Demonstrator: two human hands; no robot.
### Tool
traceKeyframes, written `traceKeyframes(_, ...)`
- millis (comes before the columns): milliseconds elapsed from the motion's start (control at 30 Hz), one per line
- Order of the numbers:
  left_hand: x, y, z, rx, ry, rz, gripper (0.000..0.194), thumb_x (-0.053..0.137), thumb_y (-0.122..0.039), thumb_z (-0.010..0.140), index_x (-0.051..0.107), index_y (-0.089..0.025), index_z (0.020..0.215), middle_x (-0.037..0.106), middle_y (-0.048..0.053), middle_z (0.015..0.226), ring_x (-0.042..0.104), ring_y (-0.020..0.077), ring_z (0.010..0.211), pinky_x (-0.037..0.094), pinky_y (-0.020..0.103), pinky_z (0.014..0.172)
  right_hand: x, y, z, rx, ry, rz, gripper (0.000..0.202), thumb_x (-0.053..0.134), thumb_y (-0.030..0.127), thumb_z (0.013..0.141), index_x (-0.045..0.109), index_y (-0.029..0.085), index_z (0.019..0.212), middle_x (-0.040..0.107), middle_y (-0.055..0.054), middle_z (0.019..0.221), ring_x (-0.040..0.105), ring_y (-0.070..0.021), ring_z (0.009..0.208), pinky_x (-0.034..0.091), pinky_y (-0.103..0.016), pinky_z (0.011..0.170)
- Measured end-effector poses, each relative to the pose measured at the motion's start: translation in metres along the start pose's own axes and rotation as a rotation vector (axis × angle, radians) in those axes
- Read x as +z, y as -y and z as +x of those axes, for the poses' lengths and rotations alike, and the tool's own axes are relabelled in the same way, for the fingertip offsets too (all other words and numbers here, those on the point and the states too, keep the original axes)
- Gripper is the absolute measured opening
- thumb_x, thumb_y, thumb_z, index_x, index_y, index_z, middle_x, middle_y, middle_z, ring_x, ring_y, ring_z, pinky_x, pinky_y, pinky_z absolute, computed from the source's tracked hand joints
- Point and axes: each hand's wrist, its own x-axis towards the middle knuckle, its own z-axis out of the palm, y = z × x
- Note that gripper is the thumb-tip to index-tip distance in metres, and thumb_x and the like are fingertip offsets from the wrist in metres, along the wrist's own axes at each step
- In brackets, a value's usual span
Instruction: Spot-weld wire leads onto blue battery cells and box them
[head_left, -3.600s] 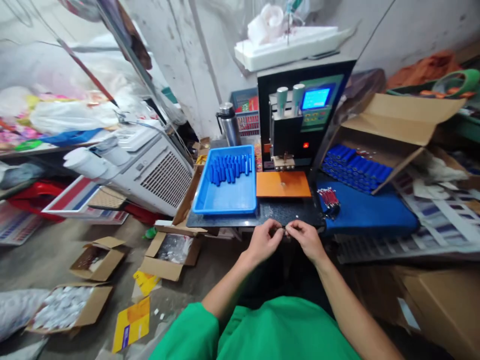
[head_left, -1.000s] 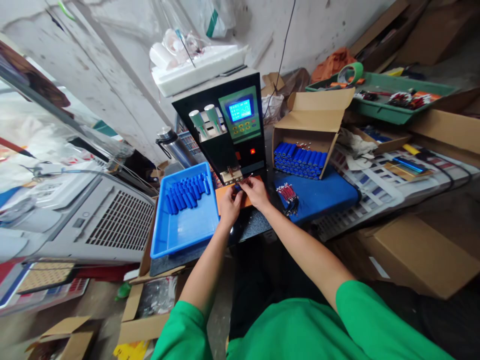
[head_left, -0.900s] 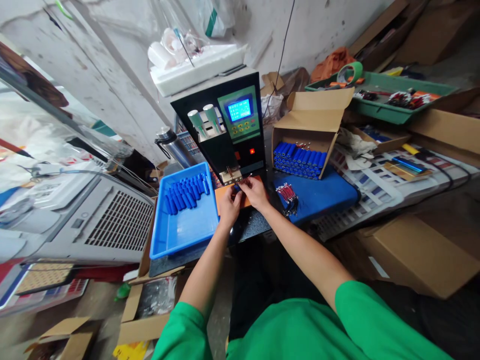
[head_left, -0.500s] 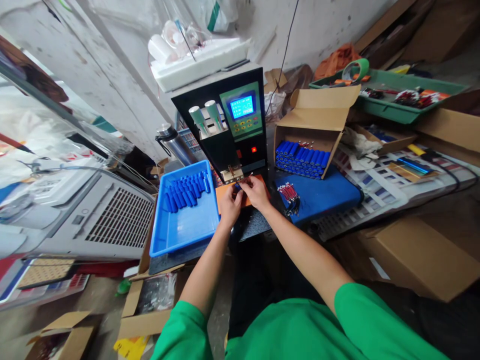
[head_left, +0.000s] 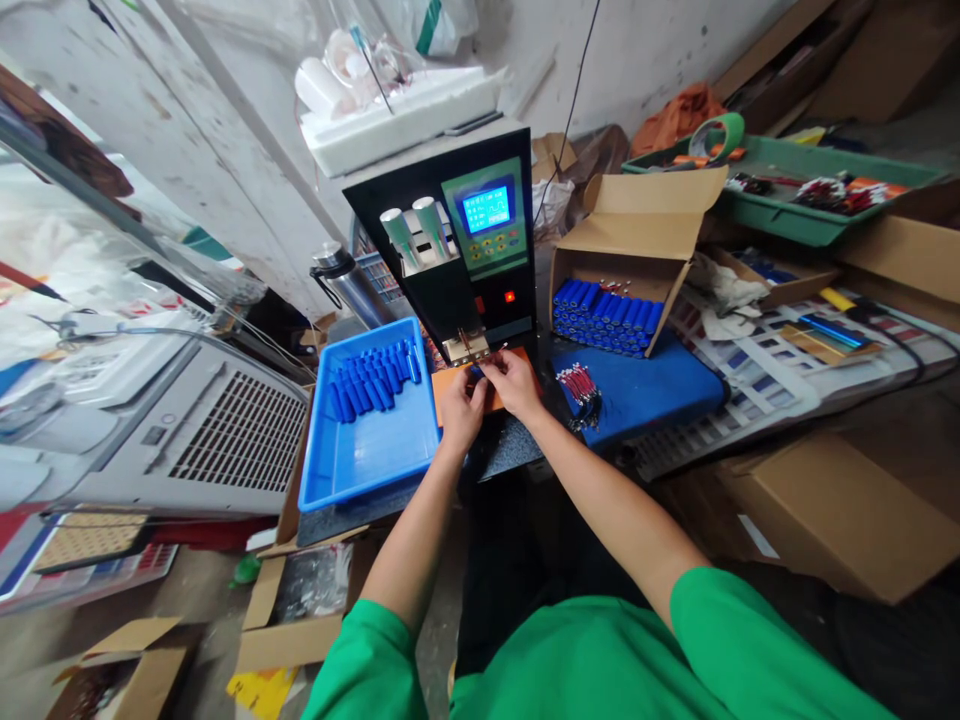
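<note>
My left hand [head_left: 462, 405] and my right hand [head_left: 511, 383] meet at the foot of a black machine [head_left: 491, 265] with a lit blue screen [head_left: 486, 208]. Between my fingers is a small blue cylinder [head_left: 475, 373], mostly hidden, held just below the machine's metal electrodes [head_left: 466, 347]. Both hands are closed around it, over an orange block [head_left: 448, 384]. To the left, a blue tray [head_left: 367, 463] holds several blue cylinders [head_left: 364, 385]. On the right, red and black wires [head_left: 577, 388] lie on a blue surface [head_left: 652, 393].
An open cardboard box [head_left: 637, 235] full of blue cylinders stands right of the machine. Behind the tray is a metal flask [head_left: 349, 285]. A green tray [head_left: 817, 225] with wires and tape lies at the back right. White foam [head_left: 405, 118] rests on the machine.
</note>
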Motion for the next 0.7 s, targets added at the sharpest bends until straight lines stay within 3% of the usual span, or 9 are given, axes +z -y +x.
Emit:
traceKeyframes(300, 0.0, -0.001, -0.001, 0.009, -0.008, -0.006, 0.022, 0.058, -0.033, 0.094, 0.067, -0.02, 0.109, 0.07, 0.002, 0.083, 0.059, 0.0133, 0.066, 0.045, 0.026, 0.062, -0.002, -0.004, 0.0, 0.011, 0.005, -0.007, 0.028, 0.065, 0.049, 0.081, 0.063, 0.021, 0.081, 0.071, -0.004, 0.084, 0.065, -0.021, 0.081, 0.051, -0.032, 0.077)
traceKeyframes(700, 0.0, -0.006, -0.001, 0.04, -0.021, -0.033, 0.017, 0.059, -0.032, 0.093, 0.066, -0.018, 0.101, 0.071, 0.003, 0.088, 0.063, 0.0142, 0.071, 0.049, 0.027, 0.068, -0.011, -0.007, 0.005, 0.03, 0.054, 0.053, 0.032, 0.069, 0.051, 0.074, 0.066, 0.02, 0.073, 0.07, -0.003, 0.075, 0.063, -0.0195, 0.076, 0.049, -0.032, 0.076)
